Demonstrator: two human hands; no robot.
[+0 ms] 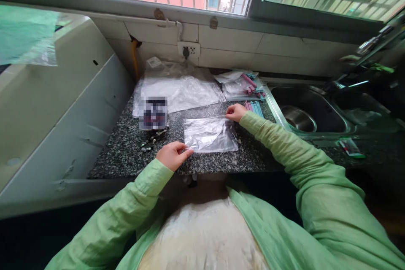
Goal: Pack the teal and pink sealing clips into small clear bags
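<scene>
A clear plastic bag lies flat on the speckled granite counter. My left hand pinches its near left corner. At the bag's far right corner, my right hand grips the edge. Just beyond my right hand lie pink and blue plastic sticks. Both my arms are in light green sleeves.
A pile of clear bags lies at the back, with more bags and sticks to its right. A steel sink sits right of the counter. Small dark clips and a blurred card lie to the left. A wall socket is behind.
</scene>
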